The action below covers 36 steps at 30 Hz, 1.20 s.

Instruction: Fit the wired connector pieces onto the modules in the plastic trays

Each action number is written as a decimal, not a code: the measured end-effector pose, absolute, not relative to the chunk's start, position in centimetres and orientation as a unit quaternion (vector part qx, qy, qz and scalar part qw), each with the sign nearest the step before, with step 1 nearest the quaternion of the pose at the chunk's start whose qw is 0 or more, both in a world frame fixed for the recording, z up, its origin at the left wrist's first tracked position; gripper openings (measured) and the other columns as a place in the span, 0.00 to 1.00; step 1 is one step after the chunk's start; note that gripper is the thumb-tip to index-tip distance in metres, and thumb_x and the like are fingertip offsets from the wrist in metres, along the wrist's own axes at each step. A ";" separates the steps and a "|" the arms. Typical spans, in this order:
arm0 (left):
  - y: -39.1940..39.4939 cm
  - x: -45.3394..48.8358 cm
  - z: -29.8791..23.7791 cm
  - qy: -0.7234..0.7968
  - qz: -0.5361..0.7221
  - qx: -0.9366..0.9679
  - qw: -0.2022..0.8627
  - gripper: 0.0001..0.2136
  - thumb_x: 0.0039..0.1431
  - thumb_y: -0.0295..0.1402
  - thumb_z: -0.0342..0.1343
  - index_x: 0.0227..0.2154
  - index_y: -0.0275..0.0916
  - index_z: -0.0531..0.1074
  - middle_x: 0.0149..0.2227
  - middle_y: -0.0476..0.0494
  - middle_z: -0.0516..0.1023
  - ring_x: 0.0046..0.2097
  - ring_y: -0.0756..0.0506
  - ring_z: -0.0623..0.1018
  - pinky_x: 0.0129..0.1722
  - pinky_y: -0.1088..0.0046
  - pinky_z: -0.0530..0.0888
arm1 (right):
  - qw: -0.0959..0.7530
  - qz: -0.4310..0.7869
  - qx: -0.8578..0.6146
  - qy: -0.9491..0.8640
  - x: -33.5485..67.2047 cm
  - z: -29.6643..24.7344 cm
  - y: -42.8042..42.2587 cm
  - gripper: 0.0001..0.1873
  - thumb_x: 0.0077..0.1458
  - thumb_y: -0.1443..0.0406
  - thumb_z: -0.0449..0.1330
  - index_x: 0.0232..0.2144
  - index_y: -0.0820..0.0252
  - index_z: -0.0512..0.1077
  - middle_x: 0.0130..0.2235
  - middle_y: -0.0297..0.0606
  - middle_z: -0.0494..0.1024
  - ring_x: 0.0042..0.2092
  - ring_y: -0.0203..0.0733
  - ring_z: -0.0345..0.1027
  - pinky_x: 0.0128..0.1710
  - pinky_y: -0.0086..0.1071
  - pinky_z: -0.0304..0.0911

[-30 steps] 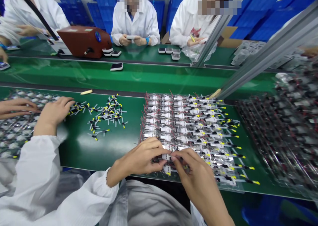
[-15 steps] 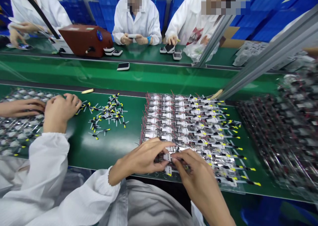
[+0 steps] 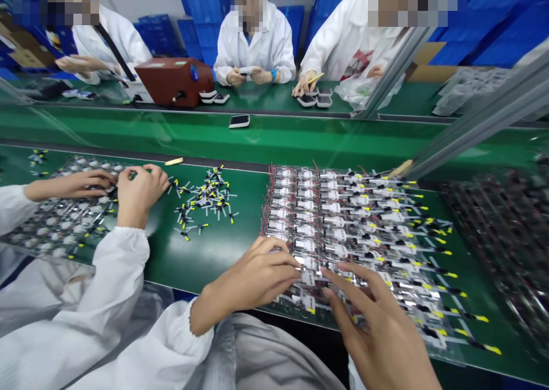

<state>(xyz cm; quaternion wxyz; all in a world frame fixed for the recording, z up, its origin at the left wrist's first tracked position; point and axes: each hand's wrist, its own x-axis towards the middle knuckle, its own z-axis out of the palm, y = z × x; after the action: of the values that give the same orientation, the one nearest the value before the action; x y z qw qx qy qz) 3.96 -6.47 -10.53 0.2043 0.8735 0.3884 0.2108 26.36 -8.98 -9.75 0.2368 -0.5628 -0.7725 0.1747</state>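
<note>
a green counter (image 3: 240,224) runs across the view, and three people (image 3: 257,47) in white coats sit along its far side. at the right a dark stack (image 3: 497,247) of wired parts leans back, blurred. left of it lies a clear tray (image 3: 450,354), close to the near edge, filled with rows of white units with red wires on their left and yellow-tipped pieces along their right. at far left, a neighbour's hands (image 3: 143,190) work over another batch (image 3: 60,227) of units. a brown box (image 3: 171,81) stands across the counter. the right hand (image 3: 381,327) is released, its fingers spread over the tray's near rows. the left hand (image 3: 251,275) lies low over the tray's near left part, fingers together and slightly bent; whether it grasps anything i cannot tell. between them, just beyond the left fingertips, is one white unit (image 3: 307,278) in the tray. left of the tray is a loose pile (image 3: 210,192) of yellow-tipped pieces. smaller are a white-edged device (image 3: 239,121) and a pale stick (image 3: 174,161).
</note>
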 end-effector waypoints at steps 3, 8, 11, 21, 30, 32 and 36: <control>-6.6 1.6 -10.9 0.474 0.248 0.827 0.171 0.08 0.68 0.32 0.51 0.44 0.43 0.75 0.48 0.46 0.78 0.53 0.43 0.69 0.53 0.62 0.67 | 0.254 0.159 -0.557 -0.775 27.1 -9.3 -8.8 0.20 0.68 0.52 0.46 0.45 0.52 0.75 0.50 0.42 0.73 0.26 0.38 0.69 0.25 0.34 0.67; -4.3 -4.2 -14.1 0.658 0.178 0.730 0.038 0.19 0.64 0.19 0.44 0.50 0.38 0.73 0.52 0.40 0.75 0.49 0.41 0.71 0.50 0.61 0.69 | 0.281 0.123 -0.533 -0.788 27.8 -8.7 -8.2 0.17 0.67 0.53 0.50 0.40 0.54 0.75 0.43 0.40 0.77 0.28 0.36 0.74 0.22 0.26 0.67; -2.6 -6.2 -16.1 0.661 0.120 0.740 0.024 0.15 0.64 0.21 0.47 0.47 0.38 0.75 0.52 0.41 0.76 0.48 0.39 0.71 0.50 0.60 0.69 | 0.297 0.113 -0.529 -0.787 27.6 -8.2 -8.2 0.19 0.68 0.53 0.49 0.39 0.55 0.75 0.40 0.39 0.78 0.30 0.37 0.75 0.23 0.25 0.68; -5.8 -2.0 -11.1 0.599 0.262 0.752 0.089 0.08 0.69 0.30 0.49 0.42 0.39 0.73 0.40 0.44 0.78 0.45 0.43 0.72 0.47 0.64 0.69 | 0.319 0.114 -0.465 -0.818 26.5 -7.0 -8.3 0.10 0.68 0.63 0.50 0.46 0.57 0.70 0.43 0.41 0.77 0.41 0.40 0.75 0.41 0.29 0.69; -10.0 4.0 -8.5 0.473 0.339 0.751 0.310 0.03 0.68 0.30 0.51 0.42 0.40 0.69 0.39 0.46 0.76 0.42 0.47 0.74 0.43 0.71 0.71 | 0.291 0.259 -0.403 -0.828 23.1 -7.7 -8.2 0.10 0.69 0.65 0.49 0.47 0.53 0.68 0.41 0.38 0.77 0.41 0.44 0.72 0.39 0.34 0.69; -9.6 3.5 -9.0 0.491 0.339 0.737 0.317 0.05 0.66 0.32 0.54 0.43 0.41 0.67 0.40 0.46 0.75 0.43 0.47 0.74 0.43 0.71 0.72 | 0.280 0.275 -0.424 -0.816 23.3 -7.7 -8.2 0.09 0.69 0.64 0.49 0.43 0.52 0.69 0.39 0.36 0.77 0.39 0.43 0.72 0.37 0.33 0.68; -8.0 1.8 -10.1 0.470 0.268 0.796 0.271 0.13 0.67 0.24 0.47 0.50 0.42 0.67 0.49 0.42 0.73 0.52 0.43 0.69 0.52 0.62 0.69 | 0.282 0.260 -0.489 -0.783 24.0 -8.0 -8.1 0.09 0.68 0.60 0.50 0.40 0.52 0.70 0.34 0.35 0.76 0.33 0.42 0.71 0.32 0.31 0.65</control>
<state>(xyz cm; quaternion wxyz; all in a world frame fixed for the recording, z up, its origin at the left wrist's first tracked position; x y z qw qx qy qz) 1.75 -8.04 -10.09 0.2710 0.7964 0.4697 0.2677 23.98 -8.11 -8.00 0.2822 -0.4890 -0.7834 0.2600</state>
